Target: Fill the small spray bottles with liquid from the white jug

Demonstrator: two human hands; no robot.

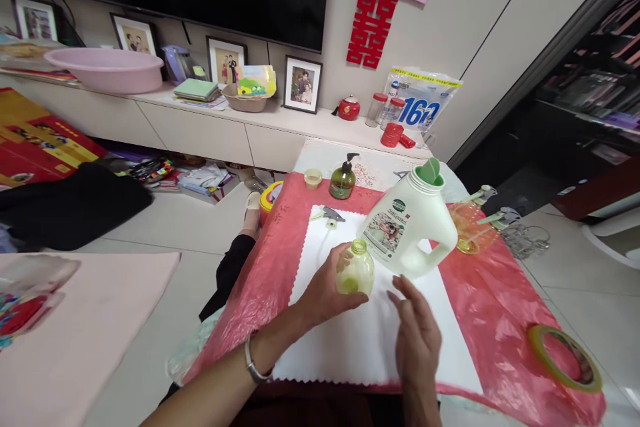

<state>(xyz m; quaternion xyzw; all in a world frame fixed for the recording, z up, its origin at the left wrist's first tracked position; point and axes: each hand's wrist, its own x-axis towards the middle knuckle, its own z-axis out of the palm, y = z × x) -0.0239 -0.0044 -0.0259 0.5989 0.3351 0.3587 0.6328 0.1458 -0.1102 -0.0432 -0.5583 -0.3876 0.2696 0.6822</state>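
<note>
My left hand [325, 287] is wrapped round a clear, green-tinted spray bottle [364, 270], upright and without its top, with some greenish colour low inside. To its right my right hand [417, 333] hovers with fingers apart and nothing in it. Just beyond stands a large pale green detergent jug [400, 220], uncapped, with a green spout [429, 172] in its mouth. A grey trigger spray head [333, 215] lies with its tube on the white mat [345, 353].
A green pump bottle [343, 181] and a small cup [313, 178] stand at the back of the red plastic cover [270, 267]. Clear spray bottles [469, 235] stand at the right, and a tape roll [565, 358] lies near the front right corner.
</note>
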